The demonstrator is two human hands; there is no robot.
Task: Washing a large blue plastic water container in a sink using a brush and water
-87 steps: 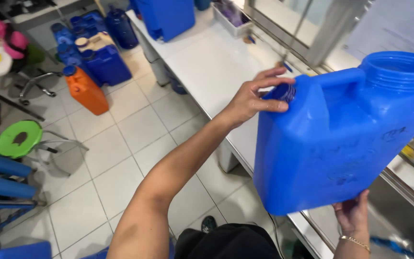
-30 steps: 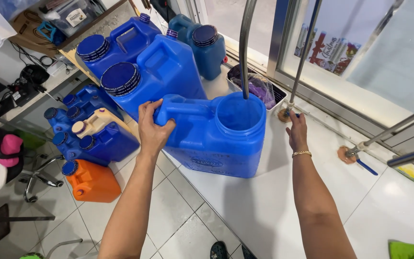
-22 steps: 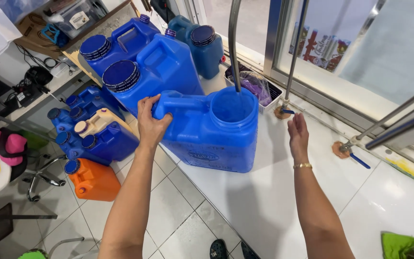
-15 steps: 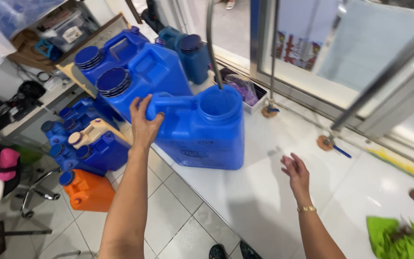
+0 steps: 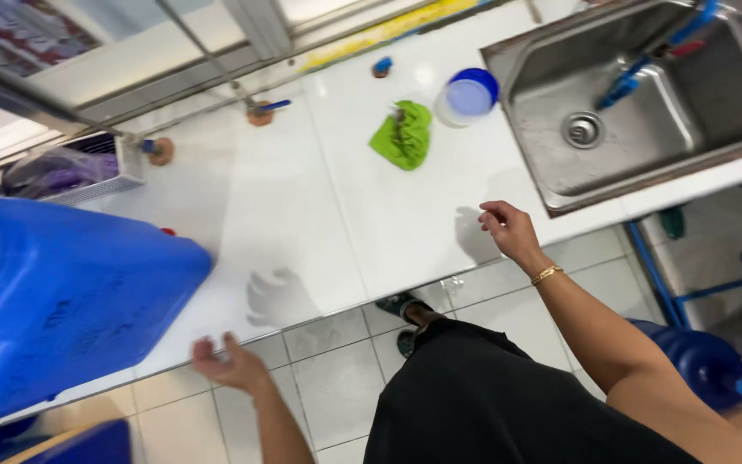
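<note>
While both hands hang free above the white glossy table (image 5: 302,215), neither grip holds anything. Left hand (image 5: 232,365): palm down at the table's near edge, fingers loosely spread, just beside the large blue plastic jerrycan (image 5: 62,301) but apart from it. Right hand (image 5: 508,232): raised over the table, fingers loosely curled, empty; thin gold bracelet (image 5: 547,274) at the wrist.

The jerrycan stands on the table at the left, close to the near edge (its lower part runs out of view, so how much of the base is supported cannot be told).

Elsewhere on the table: crumpled green cloth (image 5: 405,135), round blue-lidded plastic tub (image 5: 470,94) just beside it, stainless steel sink (image 5: 637,94) at the right with a blue tap piece lying in it, wire basket with purple contents (image 5: 70,167) at the back left.

Risk, as judged: the jerrycan is unheld and near the edge, and the surface looks wet and shiny. A knock from the left arm, or a slide on the slick top, could tip it to the tiled floor (image 5: 337,378).
</note>
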